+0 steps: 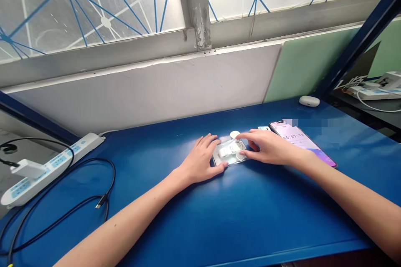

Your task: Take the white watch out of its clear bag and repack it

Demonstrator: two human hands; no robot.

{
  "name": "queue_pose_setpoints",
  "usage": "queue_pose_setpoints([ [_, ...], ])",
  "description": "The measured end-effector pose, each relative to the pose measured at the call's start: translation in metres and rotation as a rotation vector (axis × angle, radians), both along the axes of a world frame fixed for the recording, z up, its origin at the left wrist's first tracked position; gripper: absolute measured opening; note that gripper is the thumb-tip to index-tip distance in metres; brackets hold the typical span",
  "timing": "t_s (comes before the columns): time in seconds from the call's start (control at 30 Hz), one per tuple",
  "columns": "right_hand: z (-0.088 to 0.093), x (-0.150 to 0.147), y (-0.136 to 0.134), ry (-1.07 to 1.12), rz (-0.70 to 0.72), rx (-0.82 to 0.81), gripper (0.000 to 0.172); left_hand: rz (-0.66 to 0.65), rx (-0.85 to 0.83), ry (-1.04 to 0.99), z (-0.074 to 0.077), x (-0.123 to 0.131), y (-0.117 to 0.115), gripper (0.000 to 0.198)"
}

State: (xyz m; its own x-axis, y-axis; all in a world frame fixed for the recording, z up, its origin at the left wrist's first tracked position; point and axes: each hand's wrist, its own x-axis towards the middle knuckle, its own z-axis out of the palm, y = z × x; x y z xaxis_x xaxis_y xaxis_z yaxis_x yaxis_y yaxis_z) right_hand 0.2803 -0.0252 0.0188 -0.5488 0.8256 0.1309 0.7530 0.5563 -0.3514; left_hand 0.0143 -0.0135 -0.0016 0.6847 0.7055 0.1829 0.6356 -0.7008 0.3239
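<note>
A small clear plastic bag (231, 159) with white items inside, one of them a coiled cable, lies flat on the blue table. My left hand (203, 159) grips it from the left, its fingers at the upper edge and its thumb at the lower edge. From the right, my right hand (266, 146) reaches over the bag with forefinger and thumb apart. The thumb touches the bag's right part, while the forefinger tip is at the upper right corner, close to a round white disc (234, 134). What lies under the fingers is hidden.
A phone (308, 144) showing a timer lies beside my right forearm, partly covering a small card (263, 128). Farther back sits a white earbud case (309, 101). A power strip (59, 164) and a looped black cable (114, 171) occupy the left. The wall panel (156, 96) bounds the blue table (188, 225).
</note>
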Motion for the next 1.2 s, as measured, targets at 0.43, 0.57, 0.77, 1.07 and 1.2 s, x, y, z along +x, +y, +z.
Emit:
queue_pose_setpoints([
  [0.43,0.001,0.008,0.002,-0.017,0.048,-0.075,0.069,0.046,0.02,-0.011,0.0,0.002,-0.002,0.058],
  [0.57,0.0,0.013,0.004,0.0,0.019,-0.063,0.072,0.137,0.06,-0.052,-0.001,0.003,-0.002,0.056],
  [0.77,-0.004,0.014,0.005,0.021,0.009,-0.081,0.072,0.11,0.074,-0.055,-0.001,0.002,0.0,0.06],
  [1.07,-0.002,0.013,0.006,0.035,0.005,-0.13,0.074,0.104,0.048,-0.092,-0.002,0.001,0.003,0.066],
  [1.2,-0.002,0.013,0.005,0.049,0.0,-0.132,0.073,0.099,0.028,-0.112,0.0,0.001,0.004,0.066],
])
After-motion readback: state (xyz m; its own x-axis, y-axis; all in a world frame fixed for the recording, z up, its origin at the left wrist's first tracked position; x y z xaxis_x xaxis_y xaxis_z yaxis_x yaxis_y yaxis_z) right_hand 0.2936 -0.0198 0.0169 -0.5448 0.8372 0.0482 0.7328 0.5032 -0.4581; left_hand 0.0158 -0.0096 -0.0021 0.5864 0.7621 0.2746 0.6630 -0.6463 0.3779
